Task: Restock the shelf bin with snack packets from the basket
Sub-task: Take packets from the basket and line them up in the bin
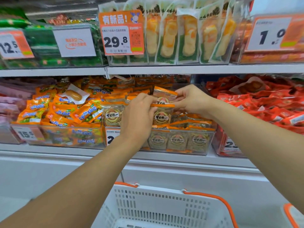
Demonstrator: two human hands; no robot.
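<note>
Reaching into the clear shelf bin [209, 142] on the lower shelf, both hands work over the stacked snack packets. Left hand [137, 116] has fingers curled, pinching the top edge of a front snack packet [162, 116] (orange trim, round logo) that stands upright in the bin. Right hand [190, 99] pinches the upper right corner of a second packet [164, 96] just behind the first, tilted slightly. More identical packets [177, 140] stand in a row along the bin's near wall; others lie flat to the right. White basket [164, 206] w/ orange handles sits below, near edge of view; its contents can't be made out. Left neighbour bin: orange-and-blue wrapped snacks [65, 112]. Right neighbour: red packets [263, 104]. Upper shelf far: price tag [120, 32] reading 29.8, beside pale upright pouches [187, 37].
</note>
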